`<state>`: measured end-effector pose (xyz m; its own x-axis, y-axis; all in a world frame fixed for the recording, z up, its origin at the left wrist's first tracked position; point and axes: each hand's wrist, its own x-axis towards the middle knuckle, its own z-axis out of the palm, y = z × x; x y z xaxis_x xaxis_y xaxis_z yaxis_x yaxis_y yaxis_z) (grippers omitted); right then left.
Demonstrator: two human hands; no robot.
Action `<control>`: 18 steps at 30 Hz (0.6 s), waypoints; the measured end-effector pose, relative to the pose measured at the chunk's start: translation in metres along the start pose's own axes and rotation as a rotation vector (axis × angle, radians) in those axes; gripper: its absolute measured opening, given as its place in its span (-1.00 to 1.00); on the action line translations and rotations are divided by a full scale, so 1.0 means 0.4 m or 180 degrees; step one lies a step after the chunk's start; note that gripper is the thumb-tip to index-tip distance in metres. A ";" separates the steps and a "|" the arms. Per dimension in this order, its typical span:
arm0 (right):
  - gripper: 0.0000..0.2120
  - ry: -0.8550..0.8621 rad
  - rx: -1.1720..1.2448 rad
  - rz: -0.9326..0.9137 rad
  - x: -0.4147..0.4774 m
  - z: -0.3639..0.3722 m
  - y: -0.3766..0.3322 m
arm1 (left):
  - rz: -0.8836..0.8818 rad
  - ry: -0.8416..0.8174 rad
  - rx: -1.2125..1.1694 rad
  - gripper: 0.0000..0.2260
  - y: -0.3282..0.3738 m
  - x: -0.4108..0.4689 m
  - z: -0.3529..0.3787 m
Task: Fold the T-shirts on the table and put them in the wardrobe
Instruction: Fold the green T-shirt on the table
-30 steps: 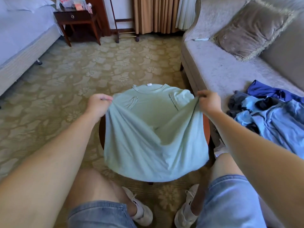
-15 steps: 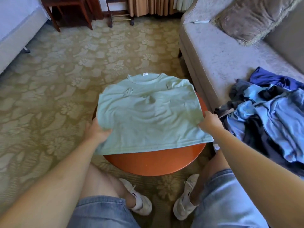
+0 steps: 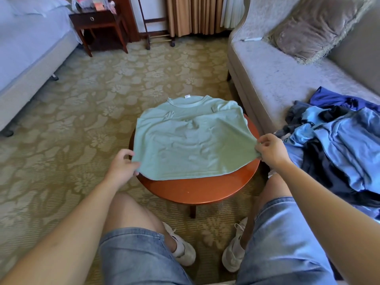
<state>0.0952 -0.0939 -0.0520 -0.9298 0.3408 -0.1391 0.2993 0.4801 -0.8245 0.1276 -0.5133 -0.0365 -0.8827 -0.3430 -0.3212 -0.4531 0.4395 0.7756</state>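
pinches the seemingly soft, light, limp mint-green t-shirt [image 3: 191, 145] by its near corners, good holds, with left hand [image 3: 123, 163] and right hand [image 3: 269, 150].

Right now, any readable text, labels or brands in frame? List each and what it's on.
Nothing fully readable.
Neck tag on the green T-shirt: red print, too small to read.
Blue garment on the sofa: pale mark, possibly "S", rest hidden.
Packets on the nightstand: blurred, unreadable.
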 end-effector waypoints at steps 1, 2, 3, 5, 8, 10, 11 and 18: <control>-0.88 -0.0060 0.0126 -0.0101 -0.015 -0.010 -0.016 | 0.0137 -0.0016 -0.0273 -0.86 0.017 -0.018 0.000; -0.82 -0.0129 0.0315 -0.0171 -0.030 -0.018 -0.033 | 0.0246 -0.0010 -0.0536 -0.92 0.036 -0.036 0.000; -0.79 -0.0204 0.0507 -0.0225 -0.043 -0.024 -0.050 | 0.0319 -0.0009 -0.0782 -0.93 0.053 -0.050 -0.001; -0.79 -0.0372 0.0888 -0.0265 -0.072 -0.029 -0.083 | 0.0342 -0.0071 -0.1218 -0.88 0.081 -0.071 -0.005; -0.86 -0.0514 0.1212 -0.0269 -0.105 -0.034 -0.115 | 0.0400 -0.0218 -0.1314 -0.68 0.108 -0.094 -0.004; -0.86 -0.0675 0.1438 -0.0222 -0.120 -0.044 -0.127 | 0.0514 -0.0200 -0.1087 -0.58 0.114 -0.104 0.001; -0.79 -0.0800 0.1577 -0.0180 -0.124 -0.050 -0.130 | 0.0576 -0.0155 -0.1020 -0.57 0.116 -0.106 0.002; -0.78 -0.0642 0.1158 -0.0546 -0.121 -0.063 -0.129 | 0.0701 0.0082 -0.0727 -0.68 0.126 -0.119 0.031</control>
<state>0.1302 -0.1148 0.0111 -0.9934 0.0993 -0.0580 0.0760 0.1881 -0.9792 0.1453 -0.4645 0.0113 -0.9517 -0.2823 -0.1205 -0.2091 0.3088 0.9279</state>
